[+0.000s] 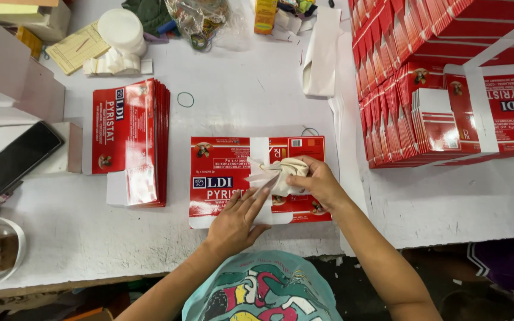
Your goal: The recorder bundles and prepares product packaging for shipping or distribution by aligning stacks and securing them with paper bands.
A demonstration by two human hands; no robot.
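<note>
Two hands are seen over a white table (239, 113). A flat red carton (224, 181) is lain at its middle, between a red stack (131, 139) and a large bundle (447, 83). The carton's white strip is pressed under the flat, open left hand (236, 223); a cream cloth (287, 172) is clamped in the right hand (319, 181)

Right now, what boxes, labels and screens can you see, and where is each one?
Flat red carton: table centre, under both hands, white strip.
Red carton stack: left, rectangular.
Big red carton piles: right, white-banded.
Phone: far left, black screen.
Small orange box: top.
</note>
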